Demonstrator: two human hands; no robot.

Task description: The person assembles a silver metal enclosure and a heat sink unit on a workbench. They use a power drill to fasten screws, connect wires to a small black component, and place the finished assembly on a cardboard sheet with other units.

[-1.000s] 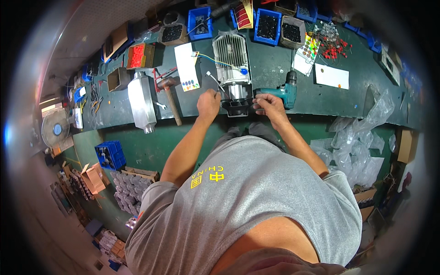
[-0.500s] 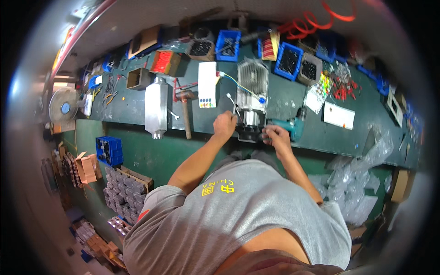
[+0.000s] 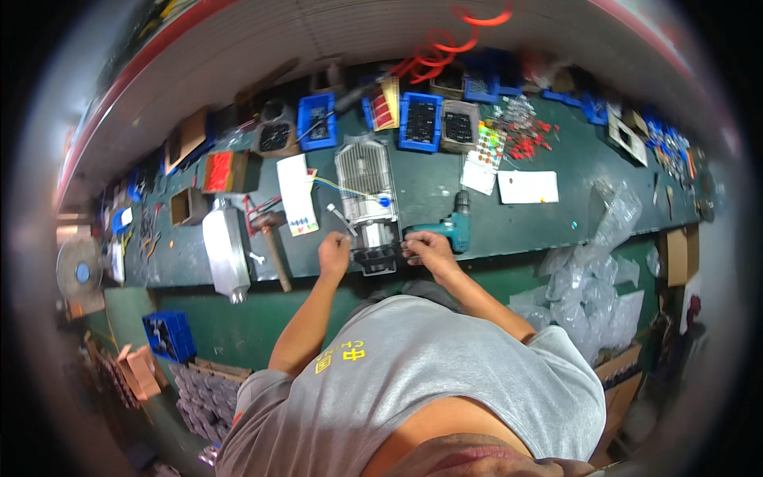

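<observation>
Both hands at the near end of a silver finned motor unit, lying lengthwise in the middle of the green worktop, close to its front edge. Left hand closed with curled fingers against the left side of the unit's dark end piece; right hand also curled, touching the right side of the same end piece. Too small to tell whether any small part sits between the fingers. Thin white and yellow wires running across the fins toward the left hand.

Just right of the right hand, a teal power drill, lying flat, almost touching the knuckles. Left of the left hand, a hammer with wooden handle, and further left a long silver metal housing, reaching to the worktop edge. A white paper card beside the unit on its left. Behind the unit, along the back, several blue bins with dark parts, and a red coiled hose above them. White sheet well to the right, and crumpled clear plastic bags hanging over the right end of the worktop. A blue crate below on the floor, left.
</observation>
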